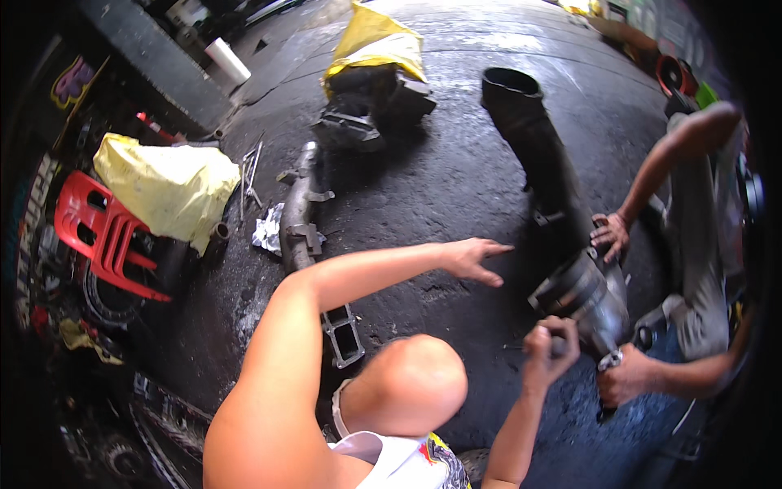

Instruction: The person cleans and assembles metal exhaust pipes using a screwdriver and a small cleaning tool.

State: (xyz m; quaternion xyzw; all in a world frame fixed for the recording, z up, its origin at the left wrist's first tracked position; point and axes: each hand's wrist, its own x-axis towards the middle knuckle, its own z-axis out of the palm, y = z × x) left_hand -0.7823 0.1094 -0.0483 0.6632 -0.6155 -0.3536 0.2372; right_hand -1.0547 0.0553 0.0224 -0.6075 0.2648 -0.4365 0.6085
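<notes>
My left hand [476, 261] reaches out open, fingers apart, left of a dark metal housing [574, 289] on a long black pipe [525, 126]. Below the housing, my right hand [550, 350] is closed on a small dark piece, too hidden to name. A co-worker's upper hand [612, 236] rests on the pipe assembly; their lower hand [621, 379] grips a metal tool [609, 359] at the housing's lower end. A rusty grey pipe [299, 212] with a square flange [346, 346] lies beneath and beyond my left forearm.
Stacked red plastic chairs [106, 228] and a yellow sack [163, 183] crowd the left. Another yellow sack [366, 41] covers dark parts at the back. A white roll [228, 61] stands near a grey pillar [147, 65]. The co-worker's legs [696, 269] occupy the right.
</notes>
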